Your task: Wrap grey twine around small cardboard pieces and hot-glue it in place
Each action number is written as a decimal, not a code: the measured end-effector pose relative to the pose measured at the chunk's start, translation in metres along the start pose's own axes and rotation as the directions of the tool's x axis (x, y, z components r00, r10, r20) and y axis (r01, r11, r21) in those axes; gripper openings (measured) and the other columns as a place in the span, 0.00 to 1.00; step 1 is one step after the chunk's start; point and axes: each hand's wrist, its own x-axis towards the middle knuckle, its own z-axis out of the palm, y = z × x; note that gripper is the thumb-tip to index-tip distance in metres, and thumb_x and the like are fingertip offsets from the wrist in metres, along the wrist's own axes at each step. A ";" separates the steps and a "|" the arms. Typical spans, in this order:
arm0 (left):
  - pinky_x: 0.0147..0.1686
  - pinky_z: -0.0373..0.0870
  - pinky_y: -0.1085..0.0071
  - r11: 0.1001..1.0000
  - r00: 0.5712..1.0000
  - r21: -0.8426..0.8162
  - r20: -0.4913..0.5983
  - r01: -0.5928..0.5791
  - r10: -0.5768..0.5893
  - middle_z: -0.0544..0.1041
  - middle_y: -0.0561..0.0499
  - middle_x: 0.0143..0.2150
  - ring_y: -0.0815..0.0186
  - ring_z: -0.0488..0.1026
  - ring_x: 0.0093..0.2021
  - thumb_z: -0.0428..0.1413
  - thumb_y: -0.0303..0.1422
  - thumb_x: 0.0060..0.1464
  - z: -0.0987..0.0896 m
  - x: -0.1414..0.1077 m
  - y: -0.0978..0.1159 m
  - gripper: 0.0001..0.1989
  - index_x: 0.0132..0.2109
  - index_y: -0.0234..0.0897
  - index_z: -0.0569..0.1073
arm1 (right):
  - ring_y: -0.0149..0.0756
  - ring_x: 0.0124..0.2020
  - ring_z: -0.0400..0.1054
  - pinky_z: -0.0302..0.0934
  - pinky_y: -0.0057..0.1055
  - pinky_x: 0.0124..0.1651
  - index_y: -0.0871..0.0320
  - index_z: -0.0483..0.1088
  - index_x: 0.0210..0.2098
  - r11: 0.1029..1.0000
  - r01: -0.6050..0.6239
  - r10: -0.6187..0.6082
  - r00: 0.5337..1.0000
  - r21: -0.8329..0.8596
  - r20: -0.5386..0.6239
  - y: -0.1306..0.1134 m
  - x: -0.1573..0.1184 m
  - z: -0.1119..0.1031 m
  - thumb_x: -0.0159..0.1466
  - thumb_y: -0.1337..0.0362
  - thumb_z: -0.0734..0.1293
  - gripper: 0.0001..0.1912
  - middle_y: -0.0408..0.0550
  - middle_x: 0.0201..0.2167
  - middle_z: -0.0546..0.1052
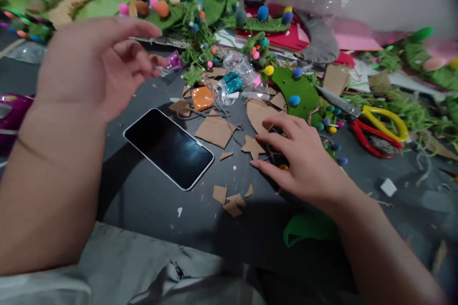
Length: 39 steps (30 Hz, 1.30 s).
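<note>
My left hand (91, 64) is raised over the table at the left, its fingers loosely bent and apart, with nothing seen in them. Just beyond its fingertips lies a shiny purple packet (174, 61). A phone (170, 147) with a dark screen rests flat to the right of my left forearm. My right hand (304, 157) is low over the table, thumb and fingers spread around the right side of a small cardboard star (252, 148). Its fingertips are at the star's edge; I cannot tell whether they touch. A dark object (275, 155) lies partly hidden beneath this hand.
Scissors (379, 128) with red and yellow handles lie at the right. Cardboard scraps (215, 128), an orange packet (202, 98) and a teal packet (232, 82) crowd the middle. Green wreath pieces with coloured balls (296, 88) line the back. Green fabric (309, 228) is near the front edge.
</note>
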 end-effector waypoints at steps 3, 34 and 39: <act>0.52 0.74 0.65 0.999 1.000 -0.019 0.010 0.026 -0.026 0.84 0.52 0.46 0.57 0.75 0.53 0.53 0.48 0.64 0.018 -0.007 0.026 0.25 0.61 0.41 0.75 | 0.62 0.68 0.60 0.59 0.61 0.63 0.54 0.74 0.55 1.000 -0.020 0.020 1.000 0.018 -0.001 0.004 -0.002 0.007 0.66 0.51 0.70 0.21 0.61 0.64 0.70; 0.36 0.79 0.74 0.788 0.962 -0.609 0.152 -0.088 0.225 0.81 0.49 0.54 0.67 0.79 0.37 0.70 0.33 0.51 0.062 0.004 0.035 0.24 0.56 0.45 0.80 | 0.33 0.32 0.74 0.66 0.31 0.34 0.51 0.78 0.39 0.946 -0.186 0.198 0.980 0.266 -0.017 0.005 -0.017 -0.031 0.68 0.61 0.71 0.03 0.41 0.35 0.79; 0.39 0.80 0.74 0.763 0.958 -0.644 0.183 -0.054 0.222 0.79 0.47 0.59 0.65 0.79 0.44 0.70 0.30 0.51 0.061 0.004 0.032 0.25 0.57 0.45 0.80 | 0.39 0.31 0.76 0.55 0.34 0.25 0.50 0.77 0.41 0.956 -0.291 0.292 0.955 -0.045 0.043 -0.012 -0.015 -0.016 0.65 0.55 0.72 0.08 0.40 0.35 0.79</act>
